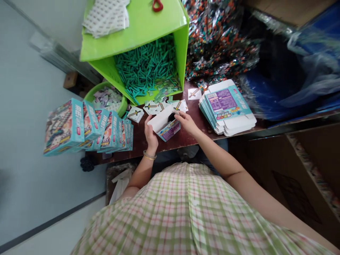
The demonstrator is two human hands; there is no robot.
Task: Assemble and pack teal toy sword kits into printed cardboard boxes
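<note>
The big green bin (148,42) at the far side holds lots of green sticks (145,67). A stack of flat boxes (227,106) lies to the right. Your left hand (151,136) grips the small open box (166,125) near the table's middle. Your right hand (186,122) pinches its top flap. Its writing is too small to read.

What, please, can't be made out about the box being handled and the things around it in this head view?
- Inside of the box: hidden by its white flap and the right hand.
- Left hand fingers: behind the box, so their grip is unseen.
- Print on the flat cartons: too small to read.
- Red thing on the green bin: cut off by the top edge.
</note>
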